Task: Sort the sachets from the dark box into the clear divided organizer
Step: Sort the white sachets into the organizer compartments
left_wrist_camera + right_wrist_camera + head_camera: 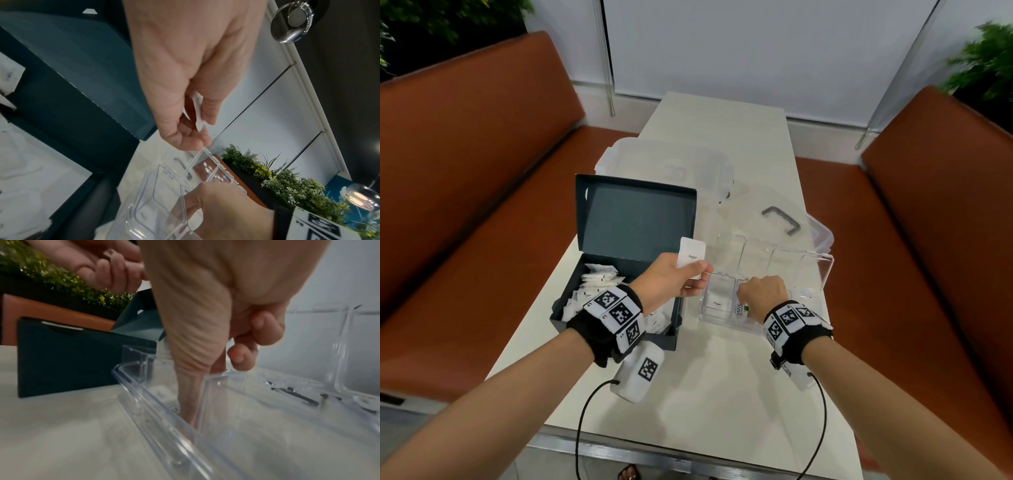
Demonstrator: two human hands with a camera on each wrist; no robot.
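Left hand (671,279) pinches a sugar sachet (691,257) over the organizer (822,270); right hand (763,291) dips in, grip unclear.

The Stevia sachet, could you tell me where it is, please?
In the head view, the Stevia sachet lies in the organizer's second near compartment, under the right hand, right of a Sugar sachet.

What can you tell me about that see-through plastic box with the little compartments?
The clear organizer is a hard, transparent plastic tray split into small compartments, sitting on the pale table right of the dark box. Its nearest left compartment holds a sachet marked Sugar; the next holds a Stevia sachet, where the right hand dips in. The far compartments look empty.
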